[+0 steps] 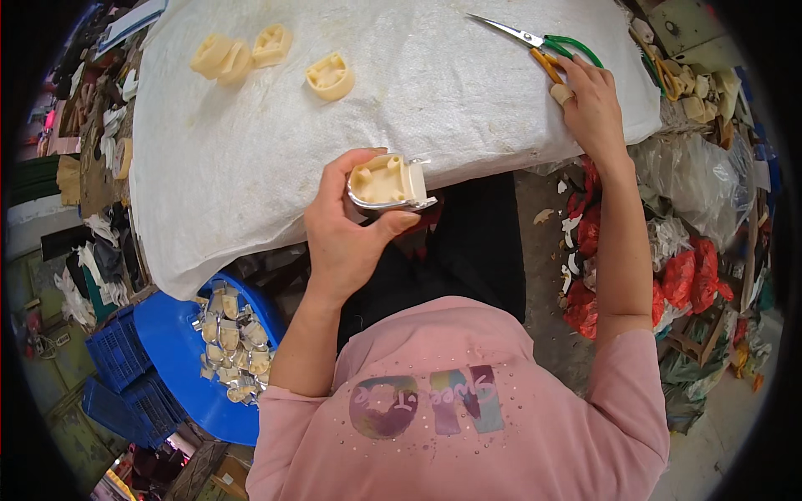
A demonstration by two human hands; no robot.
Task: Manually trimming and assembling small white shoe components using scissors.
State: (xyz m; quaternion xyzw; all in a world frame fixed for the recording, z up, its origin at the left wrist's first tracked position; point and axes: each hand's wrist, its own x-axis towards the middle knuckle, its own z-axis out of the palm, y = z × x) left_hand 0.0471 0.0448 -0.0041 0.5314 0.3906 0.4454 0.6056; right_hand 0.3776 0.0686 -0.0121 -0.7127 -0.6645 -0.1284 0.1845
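Gripping metal-rimmed cream piece (383,182) in left hand (344,219) at edge of white-covered table (418,92); touching scissors (537,40) with right hand (595,108), unclear whether gripping. Could drop piece floorward through a loosened pinch

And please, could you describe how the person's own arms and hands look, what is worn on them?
Both arms have short pink sleeves. The left hand is without glove and shows no ring. The right hand is also ungloved, with a beige wrap around what looks like the thumb. No watch is visible.
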